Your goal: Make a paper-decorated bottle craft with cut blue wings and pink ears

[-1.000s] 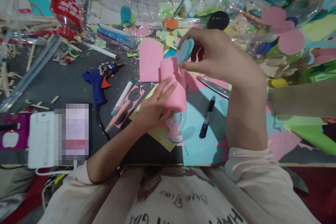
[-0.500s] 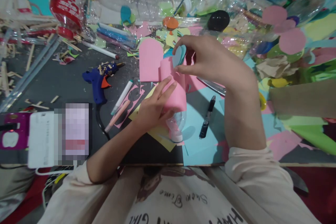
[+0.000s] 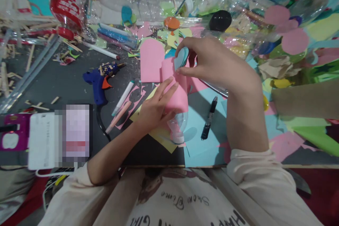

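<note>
A clear plastic bottle [image 3: 178, 127] wrapped in pink paper [image 3: 180, 100] lies at the middle of the table, its capped neck toward my body. My left hand [image 3: 156, 107] rests on the pink wrap and holds the bottle, fingers spread over its side. Between thumb and fingers, my right hand [image 3: 209, 58] pinches light-blue rounded paper pieces [image 3: 181, 58], close against the far end of the wrap. Left of the bottle's far end lies a pink paper piece with a rounded top [image 3: 152, 60].
A blue glue gun [image 3: 99, 81] lies left, its cord running nearer me. Markers [image 3: 123, 98] lie beside the bottle. A black pen [image 3: 209, 118] sits on blue paper [image 3: 196, 152]. A phone [image 3: 77, 130] is at the left edge. Paper scraps and plastic crowd the back and right.
The light-blue pieces have shifted very slightly to the right and tilted in my right hand. My left hand and the bottle have not visibly moved.
</note>
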{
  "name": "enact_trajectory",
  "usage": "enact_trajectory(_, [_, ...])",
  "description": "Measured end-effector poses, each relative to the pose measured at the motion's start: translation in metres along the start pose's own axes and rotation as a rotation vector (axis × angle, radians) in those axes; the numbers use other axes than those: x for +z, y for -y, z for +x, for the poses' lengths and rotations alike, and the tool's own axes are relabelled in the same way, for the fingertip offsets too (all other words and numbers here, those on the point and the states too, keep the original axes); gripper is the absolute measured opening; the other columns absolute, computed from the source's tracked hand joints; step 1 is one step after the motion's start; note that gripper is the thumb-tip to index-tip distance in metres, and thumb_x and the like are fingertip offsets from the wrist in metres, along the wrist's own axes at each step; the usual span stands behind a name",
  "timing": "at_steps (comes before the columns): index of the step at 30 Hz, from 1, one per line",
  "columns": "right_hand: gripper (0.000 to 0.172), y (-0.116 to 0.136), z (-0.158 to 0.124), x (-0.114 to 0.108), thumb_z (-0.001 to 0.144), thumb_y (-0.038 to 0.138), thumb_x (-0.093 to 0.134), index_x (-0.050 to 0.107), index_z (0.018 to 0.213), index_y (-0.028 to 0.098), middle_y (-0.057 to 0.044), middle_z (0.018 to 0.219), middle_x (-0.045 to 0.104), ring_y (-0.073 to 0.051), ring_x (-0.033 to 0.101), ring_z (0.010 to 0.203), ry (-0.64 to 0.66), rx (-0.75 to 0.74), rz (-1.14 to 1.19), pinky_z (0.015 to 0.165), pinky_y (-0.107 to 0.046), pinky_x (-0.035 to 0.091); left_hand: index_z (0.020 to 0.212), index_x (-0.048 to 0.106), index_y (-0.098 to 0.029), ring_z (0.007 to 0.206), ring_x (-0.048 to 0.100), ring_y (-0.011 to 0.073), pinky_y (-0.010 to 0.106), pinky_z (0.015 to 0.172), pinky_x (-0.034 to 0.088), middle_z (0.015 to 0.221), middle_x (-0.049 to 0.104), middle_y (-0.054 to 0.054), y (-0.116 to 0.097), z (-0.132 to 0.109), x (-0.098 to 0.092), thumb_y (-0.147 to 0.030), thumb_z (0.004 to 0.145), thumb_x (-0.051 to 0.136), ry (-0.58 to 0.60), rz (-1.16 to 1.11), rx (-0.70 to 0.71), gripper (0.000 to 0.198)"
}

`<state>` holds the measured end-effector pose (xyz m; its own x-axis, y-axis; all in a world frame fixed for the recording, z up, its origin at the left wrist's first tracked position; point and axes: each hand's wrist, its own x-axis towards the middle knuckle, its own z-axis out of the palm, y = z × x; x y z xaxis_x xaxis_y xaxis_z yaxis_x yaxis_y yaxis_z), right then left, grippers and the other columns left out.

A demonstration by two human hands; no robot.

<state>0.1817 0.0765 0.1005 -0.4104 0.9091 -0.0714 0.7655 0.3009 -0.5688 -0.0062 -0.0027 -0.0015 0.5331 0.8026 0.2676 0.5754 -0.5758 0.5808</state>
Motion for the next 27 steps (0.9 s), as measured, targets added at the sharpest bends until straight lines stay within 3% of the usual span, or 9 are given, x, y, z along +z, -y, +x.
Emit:
enact_trajectory(5, [0.012, 0.001, -0.002, -0.003, 0.077, 0.028, 0.067, 0.057, 0.083, 0.027, -0.004, 0.075, 0.06, -0.026, 0.056, 0.076, 0.01, 0.006, -0.021, 0.064, -0.037, 0.04, 0.149, 0.035, -0.022, 0.139, 0.045, 0.0283, 0.034, 0.087, 0.058, 0.153, 0.041, 0.016, 0.0, 0.0, 0.0, -0.061, 0.095, 0.036, -0.002, -0.019, 0.013, 0.066])
enact_trajectory(11, [0.021, -0.002, -0.008, -0.012, 0.075, 0.025, 0.067, 0.06, 0.094, 0.029, -0.003, 0.079, 0.063, -0.026, 0.058, 0.077, -0.009, -0.013, 0.014, 0.065, -0.038, 0.043, 0.149, 0.033, -0.019, 0.139, 0.046, 0.0292, 0.034, 0.086, 0.058, 0.152, 0.042, 0.02, 0.0, 0.0, -0.002, -0.058, 0.096, 0.035, -0.011, 0.004, 0.046, 0.066])
enact_trajectory(27, [0.028, 0.0, -0.011, -0.026, 0.074, 0.012, 0.057, 0.059, 0.099, 0.026, -0.006, 0.103, 0.068, -0.023, 0.062, 0.081, 0.034, 0.011, -0.041, 0.074, -0.037, 0.047, 0.149, 0.034, -0.019, 0.137, 0.048, 0.0278, 0.031, 0.083, 0.058, 0.151, 0.044, 0.019, 0.0, 0.0, 0.0, -0.06, 0.096, 0.034, -0.04, 0.031, 0.054, 0.066])
